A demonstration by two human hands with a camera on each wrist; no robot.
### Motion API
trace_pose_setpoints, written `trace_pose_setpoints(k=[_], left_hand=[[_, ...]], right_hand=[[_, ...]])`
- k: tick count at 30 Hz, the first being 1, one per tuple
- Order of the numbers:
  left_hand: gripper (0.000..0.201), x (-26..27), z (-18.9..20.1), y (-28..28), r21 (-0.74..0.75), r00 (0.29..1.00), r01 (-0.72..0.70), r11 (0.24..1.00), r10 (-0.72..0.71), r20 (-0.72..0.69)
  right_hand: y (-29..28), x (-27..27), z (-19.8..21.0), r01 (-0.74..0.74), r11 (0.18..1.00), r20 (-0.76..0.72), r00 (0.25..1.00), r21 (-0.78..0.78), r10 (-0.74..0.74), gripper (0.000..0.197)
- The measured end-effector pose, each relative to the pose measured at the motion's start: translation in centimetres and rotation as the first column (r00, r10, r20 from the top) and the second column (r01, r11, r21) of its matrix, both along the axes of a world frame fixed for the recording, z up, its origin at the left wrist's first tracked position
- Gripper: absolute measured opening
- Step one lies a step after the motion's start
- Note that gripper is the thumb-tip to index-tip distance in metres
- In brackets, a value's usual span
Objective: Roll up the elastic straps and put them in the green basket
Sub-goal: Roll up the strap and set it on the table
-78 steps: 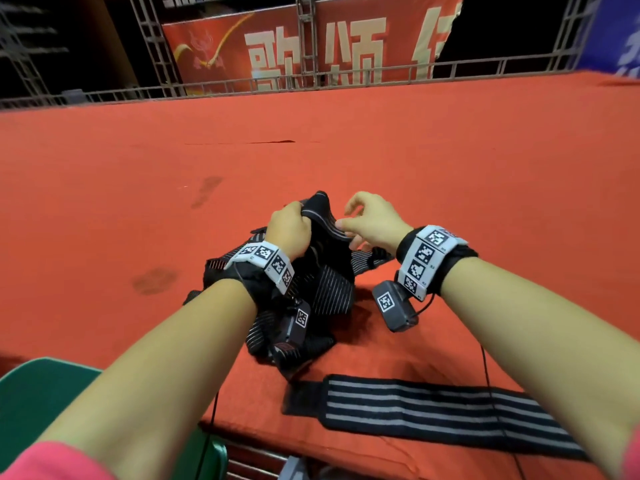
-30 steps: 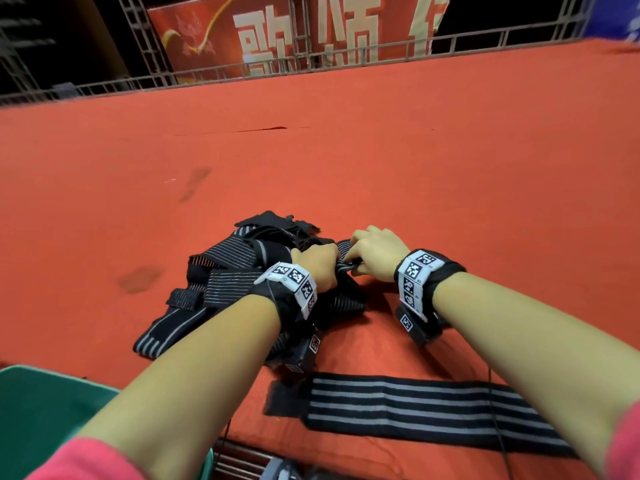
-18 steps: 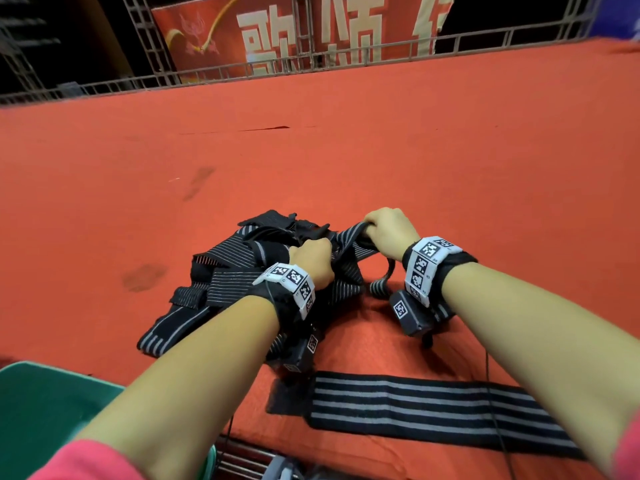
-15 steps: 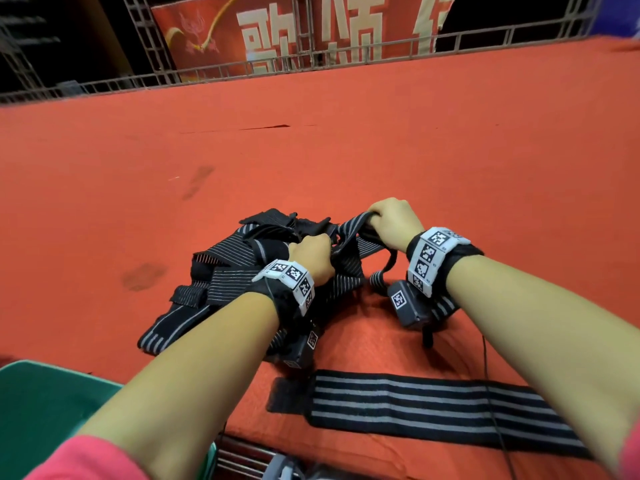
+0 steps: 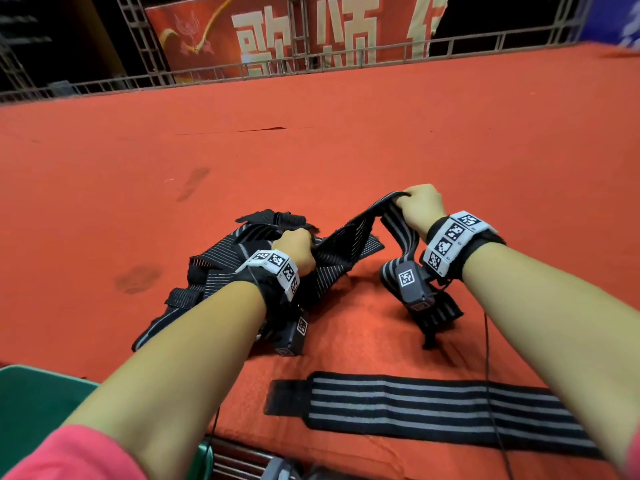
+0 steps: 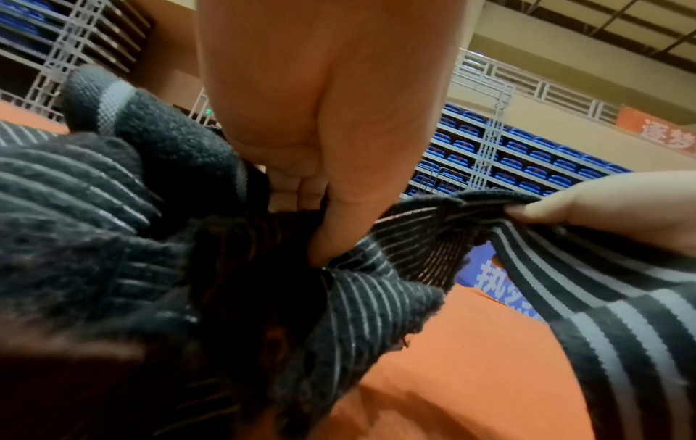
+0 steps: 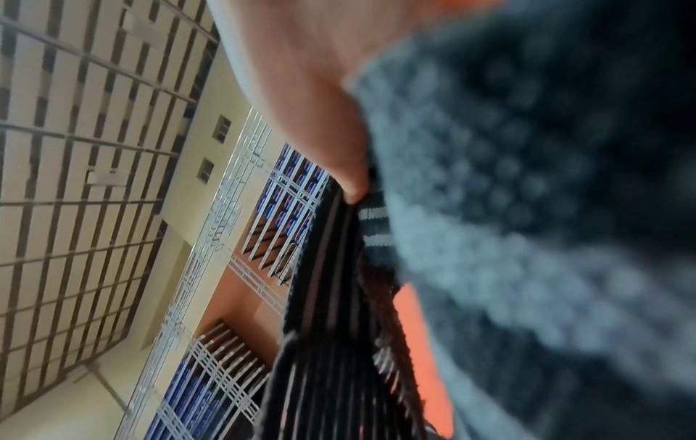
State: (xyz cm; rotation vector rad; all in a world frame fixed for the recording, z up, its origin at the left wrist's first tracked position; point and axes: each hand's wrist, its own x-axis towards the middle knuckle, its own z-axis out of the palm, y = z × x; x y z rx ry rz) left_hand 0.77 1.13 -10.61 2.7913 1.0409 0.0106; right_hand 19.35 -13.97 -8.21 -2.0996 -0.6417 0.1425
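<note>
A tangled pile of black elastic straps (image 5: pixel 221 268) with thin grey stripes lies on the red cloth. My left hand (image 5: pixel 296 249) grips a finely striped strap (image 5: pixel 346 237) at the pile's right edge; its thumb (image 6: pixel 339 226) pinches that fabric. My right hand (image 5: pixel 420 206) holds up the far end of a strap and a wider-striped strap (image 5: pixel 401 233) that hangs down to the cloth. The striped fabric (image 7: pixel 331 297) fills the right wrist view, under the thumb (image 7: pixel 350 178). Another strap (image 5: pixel 433 410) lies flat near me. The green basket (image 5: pixel 31 417) shows at the lower left.
The red-covered table (image 5: pixel 346 150) stretches far ahead, with metal railing (image 5: pixel 311 60) and a red banner (image 5: pixel 277 32) behind it. The table's near edge runs just below the flat strap. Cables hang from both wrists.
My right hand has lifted and pulled the strap end up and to the right, away from the pile. My left hand stays gripping at the pile. A wide-striped length now hangs under my right wrist.
</note>
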Motion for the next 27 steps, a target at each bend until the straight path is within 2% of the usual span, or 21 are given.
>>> trace_pose_setpoints(k=[5,9,11,15,19,24,27], left_hand=[[0.018,-0.2,-0.1,0.9,0.009,0.999,-0.036,0.999,0.036,-0.016],[0.015,-0.8,-0.1,1.5,0.019,0.997,-0.073,0.997,0.073,-0.02],[0.019,-1.2,0.0,1.5,0.03,0.997,-0.081,0.996,0.081,-0.018],[0.039,-1.1,-0.5,1.0,-0.01,1.0,-0.025,1.0,0.025,-0.009],[0.061,-0.1,-0.9,-0.4,-0.119,0.997,0.055,0.991,-0.049,0.055],[0.056,1.8,-1.1,-1.9,-0.243,0.991,0.054,0.969,-0.022,0.134],[0.031,2.2,-0.8,-2.1,-0.227,0.988,-0.016,0.974,0.051,0.147]], right_hand=[[-0.7,1.2,-0.6,0.115,0.989,-0.114,0.988,0.093,-0.104,0.031],[-0.8,1.1,-1.2,0.127,0.988,-0.135,0.984,0.087,-0.115,0.025],[-0.5,0.6,-1.3,0.058,0.993,-0.108,0.993,0.103,-0.047,0.018],[0.6,-1.5,-0.8,-0.142,0.981,-0.08,0.985,0.132,0.153,0.038],[1.8,-3.6,0.3,-0.268,0.951,-0.079,0.956,0.156,0.283,0.032],[2.2,-4.8,1.0,-0.323,0.926,-0.09,0.934,0.196,0.345,0.028],[1.8,-4.6,1.1,-0.347,0.917,-0.118,0.92,0.199,0.373,0.029]])
